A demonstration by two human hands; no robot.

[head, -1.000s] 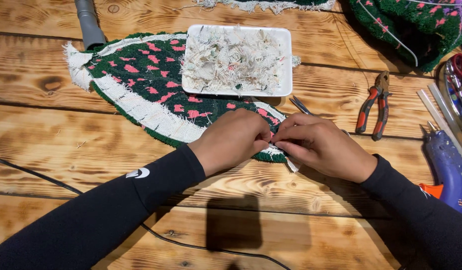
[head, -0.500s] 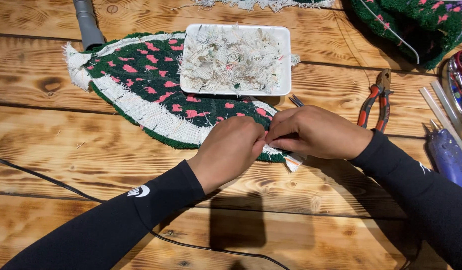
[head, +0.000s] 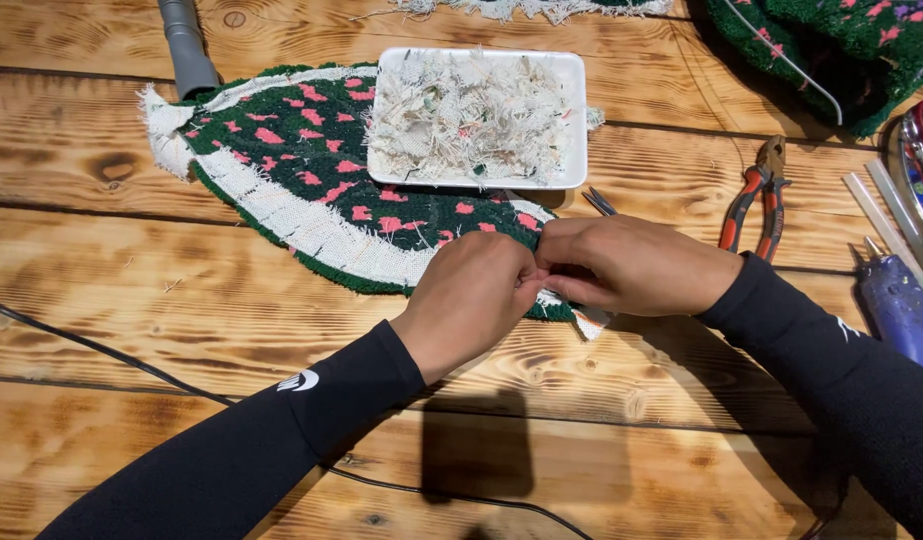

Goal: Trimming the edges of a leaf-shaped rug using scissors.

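A leaf-shaped tufted rug piece (head: 312, 170), dark green with pink flecks and a white cloth border, lies flat on the wooden table (head: 182, 330). My left hand (head: 472, 300) and my right hand (head: 622, 265) meet at its near right tip, fingers pinched on the white border cloth there. The fingertips hide the exact spot they hold. Metal tips of a small tool (head: 600, 202) stick out from behind my right hand.
A white foam tray (head: 572, 120) full of cloth scraps rests on the rug piece. Red-handled pliers (head: 757, 205), a blue glue gun (head: 897, 310) and glue sticks (head: 887, 225) lie at right. More tufted pieces (head: 832, 50) sit at the back right, a grey tube (head: 187, 45) at the back left, a black cable (head: 102, 350) near me.
My right hand moved up and left, closer to the left hand, at the rug's tip. Both hands shifted slightly along the border. The rug and tray stayed put.
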